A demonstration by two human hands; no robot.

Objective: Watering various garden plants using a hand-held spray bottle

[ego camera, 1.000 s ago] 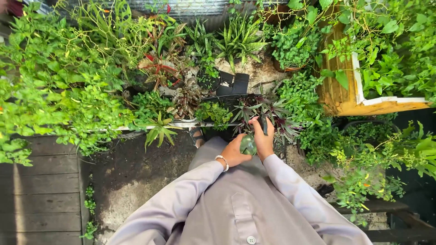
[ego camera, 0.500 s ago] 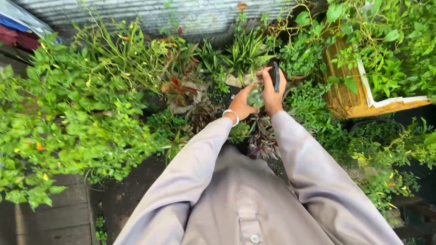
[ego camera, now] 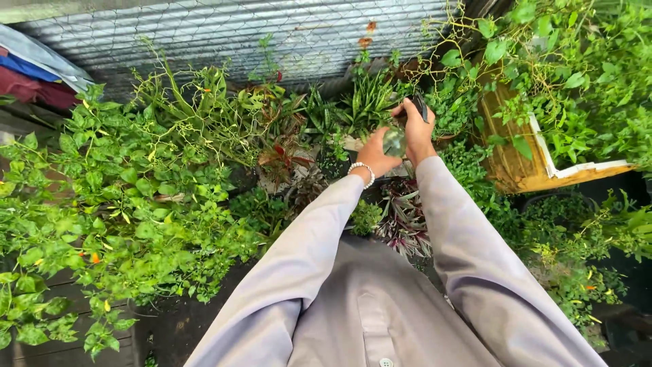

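Note:
Both my arms reach forward in grey sleeves over a bed of potted plants. A small clear green spray bottle (ego camera: 394,141) sits between my hands. My left hand (ego camera: 375,155), with a white bead bracelet at the wrist, cups the bottle's body from the left. My right hand (ego camera: 417,130) grips the black spray head (ego camera: 422,106) at the top. The bottle is held above spiky striped green plants (ego camera: 367,102) and a purple-leaved plant (ego camera: 403,219) lies below my forearms.
Dense leafy bushes (ego camera: 115,204) fill the left side. A yellow wooden planter (ego camera: 523,153) with a white rim stands at the right under trailing vines. Wire mesh over corrugated metal (ego camera: 272,34) backs the bed. Dark ground (ego camera: 170,326) lies at my lower left.
My hands have moved forward and up with the spray bottle, from over the purple plant to the spiky plants near the fence. The view has tilted up.

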